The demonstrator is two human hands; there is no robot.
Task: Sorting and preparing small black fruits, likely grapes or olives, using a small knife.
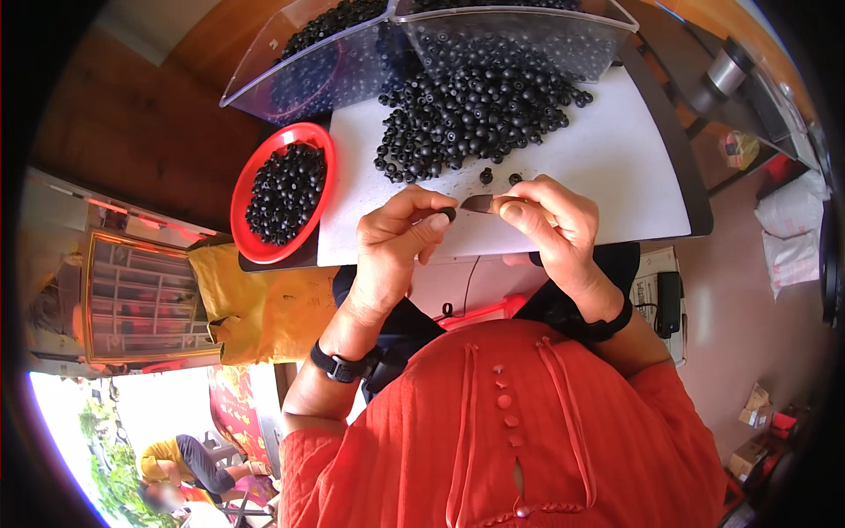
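Observation:
Between thumb and forefinger, my left hand (400, 236) pinches a small round black part (448, 213). My right hand (554, 220) is closed round a small knife, its dark short blade (476, 203) pointing left at that part with a slight gap. Both hands are over the front of a white board (625, 163). Just beyond them two loose black parts (486, 175) lie by themselves. Farther back spreads a big heap of the same black knob-like parts (475, 110). The knife's handle is mostly hidden in my right hand.
A red bowl (239, 207) of small black pieces stands at the left. Two clear plastic bins (290, 88) holding more black parts stand at the back. A yellow sack (264, 304) hangs below the bowl. A person (180, 462) sits far off at lower left.

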